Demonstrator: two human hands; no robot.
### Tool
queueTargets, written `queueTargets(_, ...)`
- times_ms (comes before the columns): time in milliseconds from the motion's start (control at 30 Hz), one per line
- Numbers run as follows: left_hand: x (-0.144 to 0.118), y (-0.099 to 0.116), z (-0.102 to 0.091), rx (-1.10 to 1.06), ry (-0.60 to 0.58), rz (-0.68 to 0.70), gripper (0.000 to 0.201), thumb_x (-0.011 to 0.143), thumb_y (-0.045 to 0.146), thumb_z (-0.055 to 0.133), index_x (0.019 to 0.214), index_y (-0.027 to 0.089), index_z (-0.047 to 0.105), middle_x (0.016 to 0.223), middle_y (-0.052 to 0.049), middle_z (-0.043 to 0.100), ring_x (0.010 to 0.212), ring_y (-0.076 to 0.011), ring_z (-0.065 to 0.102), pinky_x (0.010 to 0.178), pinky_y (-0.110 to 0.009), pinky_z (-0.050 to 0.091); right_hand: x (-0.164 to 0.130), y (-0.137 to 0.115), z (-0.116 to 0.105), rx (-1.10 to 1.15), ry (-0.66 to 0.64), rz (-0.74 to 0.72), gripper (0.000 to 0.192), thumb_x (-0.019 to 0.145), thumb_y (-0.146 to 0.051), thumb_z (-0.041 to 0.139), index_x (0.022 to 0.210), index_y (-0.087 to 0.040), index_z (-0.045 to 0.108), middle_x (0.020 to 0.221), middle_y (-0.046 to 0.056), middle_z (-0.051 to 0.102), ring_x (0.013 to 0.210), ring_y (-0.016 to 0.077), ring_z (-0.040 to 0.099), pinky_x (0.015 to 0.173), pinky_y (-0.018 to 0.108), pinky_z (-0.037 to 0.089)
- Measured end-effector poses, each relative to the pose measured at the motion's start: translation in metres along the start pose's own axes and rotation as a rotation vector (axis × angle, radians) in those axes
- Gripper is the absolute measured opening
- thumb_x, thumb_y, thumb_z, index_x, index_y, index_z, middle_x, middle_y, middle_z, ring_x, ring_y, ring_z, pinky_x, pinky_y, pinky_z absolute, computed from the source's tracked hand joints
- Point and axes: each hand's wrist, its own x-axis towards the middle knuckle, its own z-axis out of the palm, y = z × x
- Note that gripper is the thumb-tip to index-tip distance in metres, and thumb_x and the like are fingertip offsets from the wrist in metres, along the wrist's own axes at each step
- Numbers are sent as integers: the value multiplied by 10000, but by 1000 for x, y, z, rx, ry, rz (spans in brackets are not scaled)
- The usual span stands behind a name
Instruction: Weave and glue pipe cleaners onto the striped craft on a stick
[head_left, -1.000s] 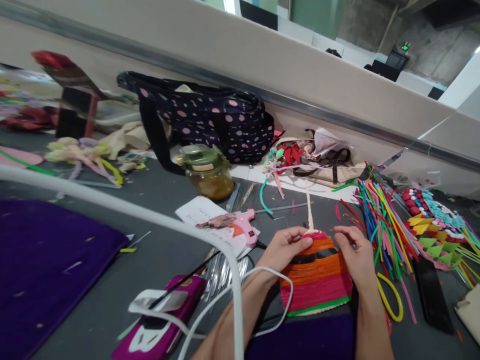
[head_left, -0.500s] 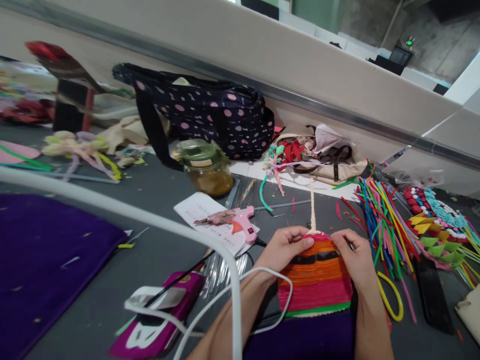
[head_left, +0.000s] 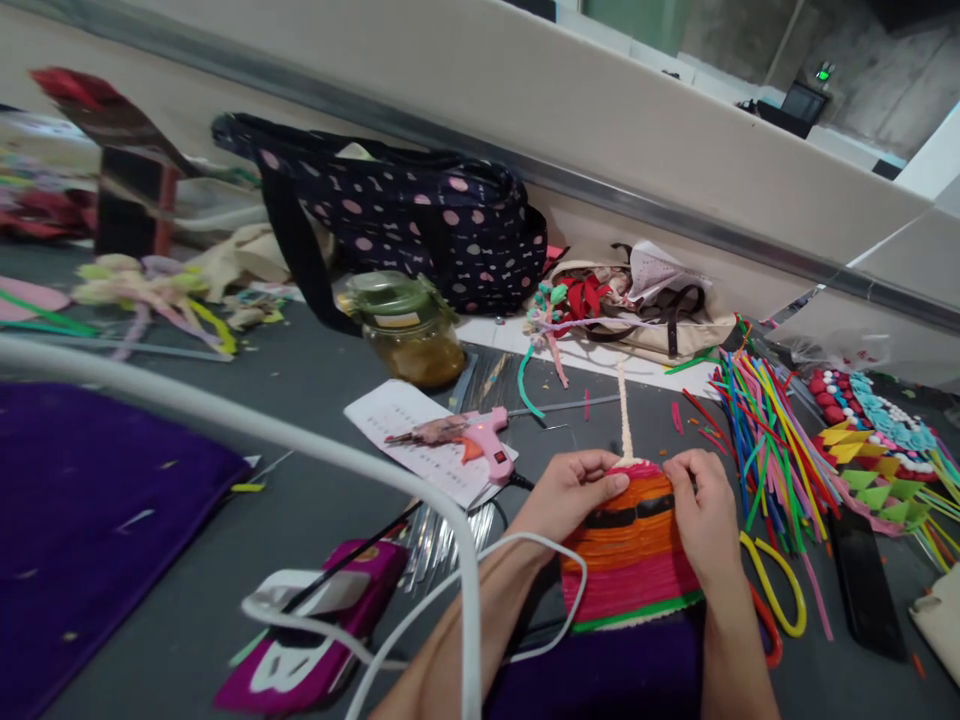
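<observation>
A striped panel point(head_left: 630, 560) of tightly packed pink, orange, black and green strands, perhaps pipe cleaners, is held near the lap between both hands. My left hand point(head_left: 581, 492) pinches its upper left corner, thumb on the front. At the upper right corner, my right hand point(head_left: 703, 505) has its fingers curled closed on the edge; its fingertips are partly hidden. A fuzzy cream strand point(head_left: 625, 412) sticks up from the panel's top edge, between the hands.
A pink glue gun point(head_left: 487, 445) lies on white paper. A white cable point(head_left: 330, 432) loops across the front left. Colourful pipe cleaners point(head_left: 780, 440) are heaped at right, near a yellow loop point(head_left: 796, 600). Behind stand a lidded jar point(head_left: 412, 345) and a dark patterned bag point(head_left: 420, 225).
My right hand has shifted slightly left and up, its fingers curling in more along the panel's edge. More of a red loop shows beside my right wrist. The view has shifted slightly.
</observation>
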Motion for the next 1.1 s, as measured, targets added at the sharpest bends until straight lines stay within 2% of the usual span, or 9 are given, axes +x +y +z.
queueTargets(267,0,-4,0,4,-15,-22,310,597,350,838,781,122,734,669,-46,731,563,-136,634,568,-226,472,3,9,6,130,-87,146,275,896,-393,451,734,-210,577,726,6,622,726,180,551,657,270,391)
queueTargets(367,0,-4,-1,-6,-1,-16,293,606,339,834,777,123,733,663,-52,732,559,-144,640,549,-228,474,5,11,-6,73,102,129,205,871,-365,469,867,-206,599,832,38,654,772,195,586,689,287,423)
queueTargets(433,0,-3,-1,-28,22,-14,296,605,326,838,790,120,733,684,-66,742,579,-156,656,559,-236,490,1,14,-24,-56,258,119,217,876,-362,462,926,-205,605,887,63,667,808,214,602,720,311,433)
queueTargets(467,0,-3,-2,-46,35,-14,305,600,320,842,800,117,733,701,-76,748,594,-163,666,574,-244,502,-5,17,-35,-130,264,111,230,887,-371,452,895,-210,615,880,65,674,807,220,607,731,320,434)
queueTargets(600,-2,2,-2,-153,75,-23,329,578,294,859,819,114,725,716,-85,754,621,-175,689,615,-258,533,-45,50,-73,-387,20,151,241,880,-445,496,884,-255,644,858,42,690,778,233,633,674,321,450)
queueTargets(733,-4,7,-2,-215,47,-28,293,585,277,859,780,112,716,644,-62,731,537,-142,655,542,-223,511,-87,96,-81,-535,-144,92,320,834,-416,558,1108,-262,622,1016,82,673,939,276,635,745,366,501)
queueTargets(867,-6,8,-1,-223,-13,-54,296,574,277,862,764,99,721,631,-66,720,516,-138,638,529,-225,506,-102,120,-76,-545,-188,26,473,841,-382,544,1297,-259,519,1110,95,641,1003,275,625,824,402,518)
queueTargets(1000,-7,6,0,-209,-39,-77,300,584,273,857,789,94,731,680,-92,741,565,-155,666,564,-228,515,-100,124,-83,-478,-168,75,580,841,-387,540,1393,-261,415,1140,99,625,973,268,642,802,403,536)
queueTargets(1100,-7,6,1,-206,-45,-85,283,589,276,856,772,99,730,665,-83,740,549,-147,664,553,-217,509,-98,122,-91,-342,-106,92,554,848,-388,548,1373,-253,434,1201,96,591,1037,243,621,868,366,519)
